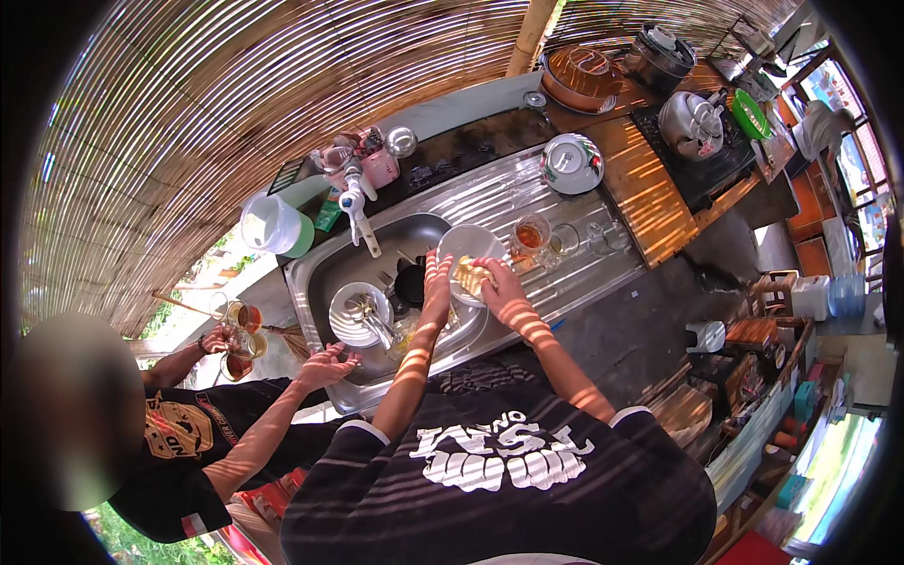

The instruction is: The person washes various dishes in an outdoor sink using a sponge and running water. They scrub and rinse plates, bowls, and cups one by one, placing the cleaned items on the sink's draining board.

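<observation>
My left hand (437,282) grips the near-left rim of a white bowl (462,241), tilted over the right edge of the steel sink basin (353,263). Pressed against the inside of the bowl, a yellowish sponge (469,277) is in my right hand (503,288). Inside the basin lie a white plate (344,311) with spoons and forks on it, a black cup or small pan (409,284) and more cutlery. The white-handled tap (359,212) stands at the basin's far side.
At left a co-worker's hand (330,366) reaches over the basin rim; the other holds several glasses (247,344). A glass of amber liquid (531,233), other glasses and an upturned bowl (572,164) stand on the drainboard. Farther right is a kettle (691,126) on a stove.
</observation>
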Tool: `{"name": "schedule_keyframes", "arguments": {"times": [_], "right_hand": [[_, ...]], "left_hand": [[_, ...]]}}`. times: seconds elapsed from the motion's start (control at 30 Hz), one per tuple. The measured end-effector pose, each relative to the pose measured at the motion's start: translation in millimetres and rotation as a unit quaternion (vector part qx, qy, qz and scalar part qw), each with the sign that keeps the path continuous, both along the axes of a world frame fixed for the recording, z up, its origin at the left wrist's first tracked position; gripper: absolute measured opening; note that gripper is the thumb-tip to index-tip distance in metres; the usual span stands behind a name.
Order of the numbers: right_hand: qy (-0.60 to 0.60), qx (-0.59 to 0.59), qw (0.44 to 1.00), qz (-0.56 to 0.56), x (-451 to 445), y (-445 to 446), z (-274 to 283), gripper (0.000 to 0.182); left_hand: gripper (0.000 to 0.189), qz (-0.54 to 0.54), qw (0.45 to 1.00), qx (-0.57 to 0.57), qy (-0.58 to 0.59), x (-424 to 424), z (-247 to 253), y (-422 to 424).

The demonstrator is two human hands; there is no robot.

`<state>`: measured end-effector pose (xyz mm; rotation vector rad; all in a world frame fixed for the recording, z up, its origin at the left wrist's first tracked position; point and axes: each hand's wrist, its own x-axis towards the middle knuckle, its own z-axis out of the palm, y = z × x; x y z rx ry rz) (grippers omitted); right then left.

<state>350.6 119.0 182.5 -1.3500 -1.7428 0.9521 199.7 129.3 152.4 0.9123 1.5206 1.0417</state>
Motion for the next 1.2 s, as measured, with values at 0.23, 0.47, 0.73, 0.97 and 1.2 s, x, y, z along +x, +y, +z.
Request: {"name": "schedule_keyframes", "arguments": {"times": [0.23, 0.47, 0.73, 0.97, 1.2], "right_hand": [[-0.291, 0.134, 0.946, -0.048, 7.9, 33.1, -2.1, 0.034], [-0.142, 0.056, 0.988, 0.032, -20.2, 20.6, 8.8, 0.046], [-0.243, 0.045, 0.967, 0.064, 0.5, 33.5, 2.6, 0.037], [-0.213, 0.082, 0.974, -0.001, -19.3, 46.1, 25.4, 0.051], [-0.291, -0.012, 0.955, 0.060, 5.0, 28.8, 21.2, 0.052]], "left_hand": [[0.048, -0.047, 0.999, 0.008, -0.010, -2.6, 11.2, 3.7], [0.044, -0.001, 0.998, 0.008, -0.068, 3.1, 19.2, 2.7], [0.049, 0.085, 0.979, -0.005, -0.184, 4.7, -16.6, 13.3], [0.055, 0.081, 0.980, -0.026, -0.178, 12.1, 35.6, 9.0], [0.055, 0.055, 0.976, -0.011, -0.208, 4.9, 5.1, 16.3]]}}
